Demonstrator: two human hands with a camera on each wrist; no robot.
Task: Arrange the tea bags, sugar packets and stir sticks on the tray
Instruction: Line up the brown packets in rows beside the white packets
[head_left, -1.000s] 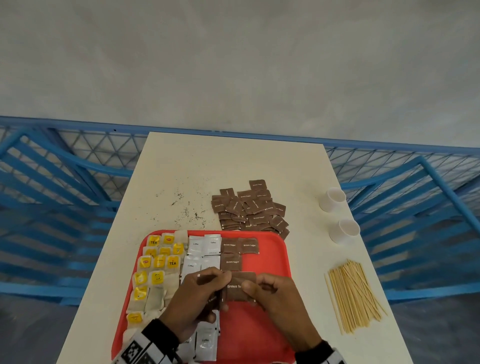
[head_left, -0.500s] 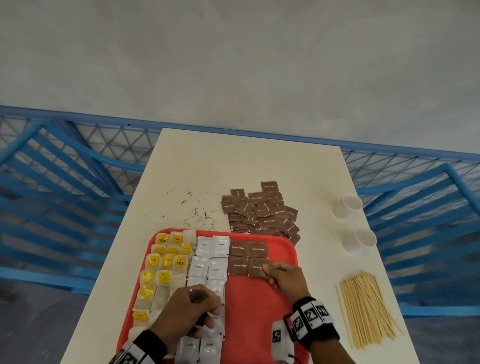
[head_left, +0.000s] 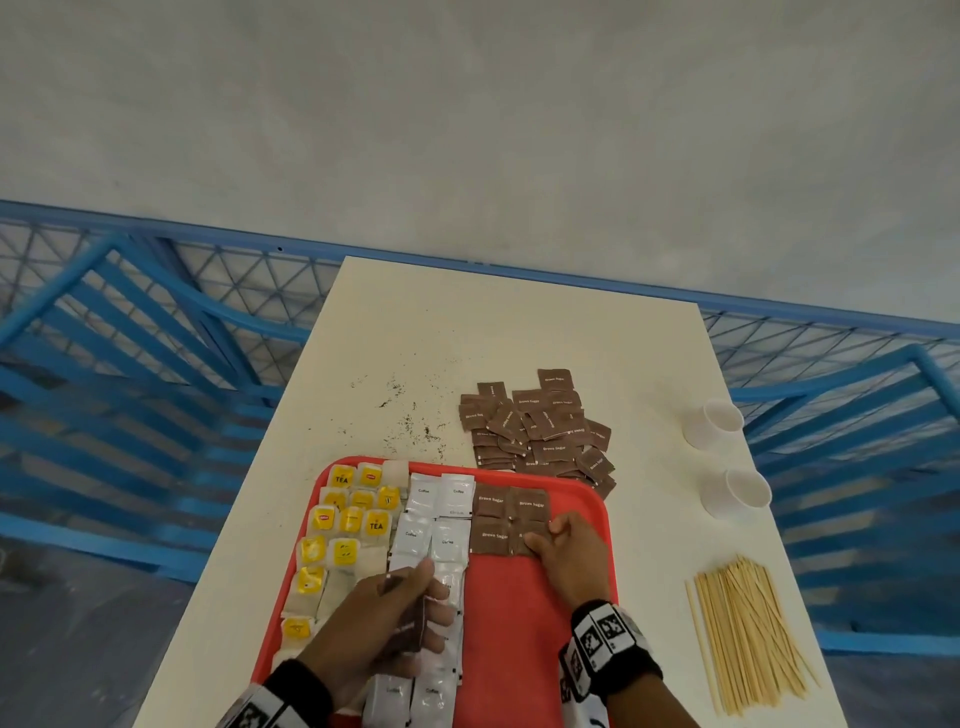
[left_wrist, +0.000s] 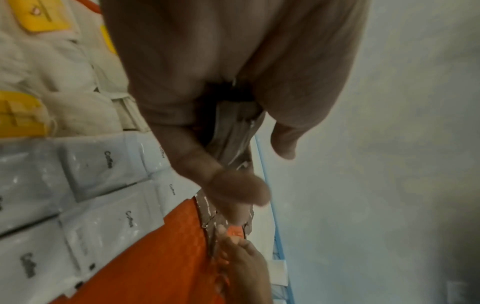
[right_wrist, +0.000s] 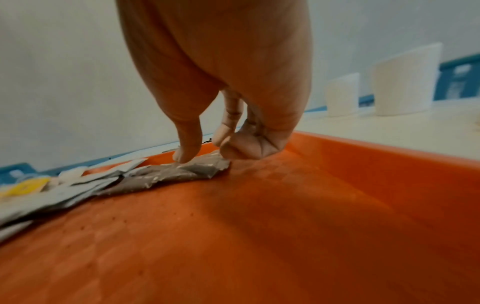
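Brown sugar packet (head_left: 524, 540) now down on the tray (head_left: 597, 499), fourth in its block.
Right hand (head_left: 569, 553) pressing it flat with a fingertip; left hand (head_left: 374, 623) gripping spare packets (head_left: 410, 623), ready for next row.

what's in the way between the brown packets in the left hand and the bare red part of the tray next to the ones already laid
Nothing visible. The left hand holds brown sugar packets beside the bare tray floor; the right hand is only at the far end.

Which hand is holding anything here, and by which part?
The left hand grips a small stack of brown sugar packets across its middle, between thumb and fingers. The right hand holds nothing; its fingertips press a placed packet near its corner.
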